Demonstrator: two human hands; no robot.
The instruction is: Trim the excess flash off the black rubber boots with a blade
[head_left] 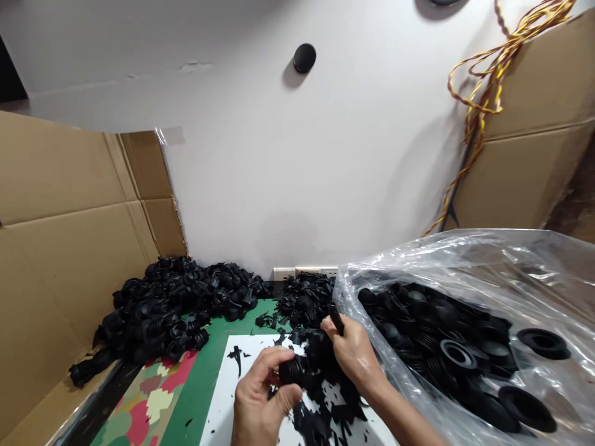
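Note:
My left hand [263, 399] is closed around a black ribbed rubber bellows [290, 371], pinched between thumb and fingers above a white board [223, 396]. To its right, my right hand [356, 359] is wrapped around a black handle [336, 320] whose end sticks up past the thumb. What the handle belongs to is hidden by the hand. Black rubber scraps [309, 421] lie scattered over the board beneath both hands. Behind them rises a heap of small black trimmings [304, 300].
A large pile of black rubber pieces [186, 303] sits at left against a cardboard sheet [69, 248]. At right, a clear plastic bag [525, 248] holds several black bellows [432, 316]. Twisted yellow-brown wires [493, 80] hang by cardboard. A socket strip [284, 272] lies along the wall.

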